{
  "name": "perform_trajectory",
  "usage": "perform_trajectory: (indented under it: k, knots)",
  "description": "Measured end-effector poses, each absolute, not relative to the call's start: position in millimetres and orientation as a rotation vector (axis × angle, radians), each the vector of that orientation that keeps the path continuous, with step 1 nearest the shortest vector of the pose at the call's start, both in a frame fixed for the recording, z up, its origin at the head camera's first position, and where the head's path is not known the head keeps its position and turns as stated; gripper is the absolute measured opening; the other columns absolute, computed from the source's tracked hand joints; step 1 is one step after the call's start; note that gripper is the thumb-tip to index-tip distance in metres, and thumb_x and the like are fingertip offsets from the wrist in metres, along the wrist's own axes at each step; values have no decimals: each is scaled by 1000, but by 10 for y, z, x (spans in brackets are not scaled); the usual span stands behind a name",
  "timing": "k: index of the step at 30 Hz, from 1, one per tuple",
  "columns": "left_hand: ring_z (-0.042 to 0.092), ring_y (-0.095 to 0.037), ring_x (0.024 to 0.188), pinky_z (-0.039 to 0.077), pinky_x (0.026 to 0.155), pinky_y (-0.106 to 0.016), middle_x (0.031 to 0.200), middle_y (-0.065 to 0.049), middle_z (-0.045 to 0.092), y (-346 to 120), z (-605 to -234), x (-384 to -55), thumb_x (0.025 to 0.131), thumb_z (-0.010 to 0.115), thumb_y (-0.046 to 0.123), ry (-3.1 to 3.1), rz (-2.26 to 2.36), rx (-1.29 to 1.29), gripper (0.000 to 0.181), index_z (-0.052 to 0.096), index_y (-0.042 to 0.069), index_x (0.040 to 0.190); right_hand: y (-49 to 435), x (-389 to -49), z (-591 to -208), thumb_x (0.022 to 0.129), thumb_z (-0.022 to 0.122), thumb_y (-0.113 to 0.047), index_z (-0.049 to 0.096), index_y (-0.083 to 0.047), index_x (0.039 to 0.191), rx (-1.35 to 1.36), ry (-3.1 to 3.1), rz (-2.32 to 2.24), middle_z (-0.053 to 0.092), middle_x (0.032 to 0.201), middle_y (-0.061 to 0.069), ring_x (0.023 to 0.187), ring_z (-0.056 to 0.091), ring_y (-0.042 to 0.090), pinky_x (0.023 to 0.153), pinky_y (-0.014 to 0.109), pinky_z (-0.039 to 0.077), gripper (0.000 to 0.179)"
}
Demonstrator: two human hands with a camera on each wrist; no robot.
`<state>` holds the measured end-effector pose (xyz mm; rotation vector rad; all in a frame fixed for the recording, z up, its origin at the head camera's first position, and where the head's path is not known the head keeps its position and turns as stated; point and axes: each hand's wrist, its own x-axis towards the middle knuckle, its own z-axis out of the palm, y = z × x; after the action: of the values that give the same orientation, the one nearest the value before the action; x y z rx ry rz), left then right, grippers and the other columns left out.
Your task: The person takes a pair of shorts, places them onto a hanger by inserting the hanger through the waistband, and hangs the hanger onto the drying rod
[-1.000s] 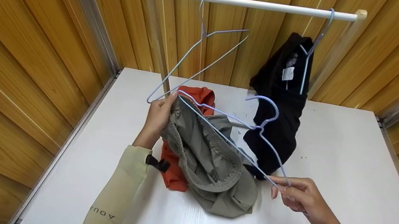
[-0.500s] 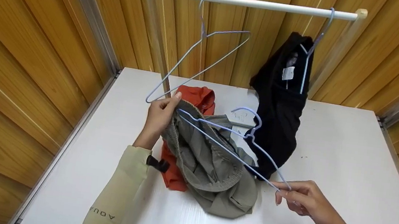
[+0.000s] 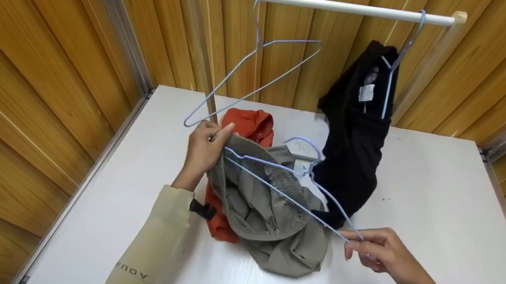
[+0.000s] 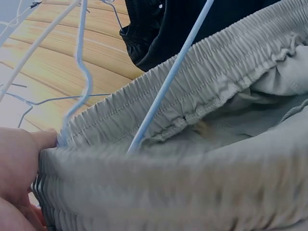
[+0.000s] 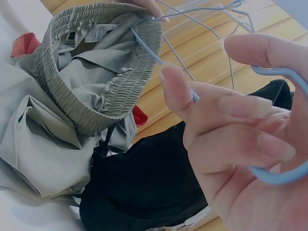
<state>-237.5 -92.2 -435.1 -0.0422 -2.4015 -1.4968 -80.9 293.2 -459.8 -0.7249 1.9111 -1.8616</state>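
My left hand (image 3: 203, 147) grips the gathered elastic waistband of grey-green pants (image 3: 286, 259), keeping its opening raised and wide. With my right hand (image 3: 385, 252) I pinch one end of a pale blue clothes hanger (image 3: 274, 164), its hook toward the rack. The hanger's other end lies in the waist opening near my left thumb. In the left wrist view the hanger bar (image 4: 171, 77) dips behind the near waistband (image 4: 144, 187). In the right wrist view, the fingers (image 5: 216, 115) curl round the hanger. The pants' lower part lies on the table.
A white-railed rack (image 3: 325, 5) stands at the back. From it hang a bare hanger (image 3: 229, 80) at left and black pants (image 3: 354, 150) on another at right. A red-orange garment (image 3: 248, 124) lies under the grey-green pants on the white table (image 3: 441, 196). Wood-patterned walls surround it.
The hanger's left end has come down from above the waistband's edge into the opening, and its hook has moved lower and left. My left hand has shifted slightly down, still holding the waistband.
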Motion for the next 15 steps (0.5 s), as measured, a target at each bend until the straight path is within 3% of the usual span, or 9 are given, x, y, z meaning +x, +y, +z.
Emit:
perform_trajectory:
  k: [4, 10, 15]
  knots:
    - [57, -21, 87, 45, 74, -30, 92, -8, 62, -897, -4349, -2358, 90, 68, 36, -2436, -1536, -78, 43, 61, 7, 58, 2888, -817, -4600, 95, 41, 7, 59, 10, 124, -715, 1892, -1853, 70, 84, -9, 42, 20, 25, 33, 22, 18, 34]
    - [53, -16, 76, 42, 67, -28, 82, -3, 61, -880, -4350, -2346, 90, 67, 38, -2455, -1539, -138, 42, 60, 11, 59, 2832, -835, -4620, 95, 41, 6, 61, 9, 121, -711, 1889, -1850, 68, 80, -10, 41, 20, 24, 33, 21, 18, 33]
    - [47, -13, 68, 37, 62, -27, 72, 2, 52, -866, -4339, -2319, 91, 66, 38, -2446, -1504, -179, 43, 53, 14, 57, 2798, -855, -4617, 96, 40, 6, 61, 8, 122, -729, 1869, -1850, 67, 79, -10, 42, 20, 25, 33, 19, 18, 33]
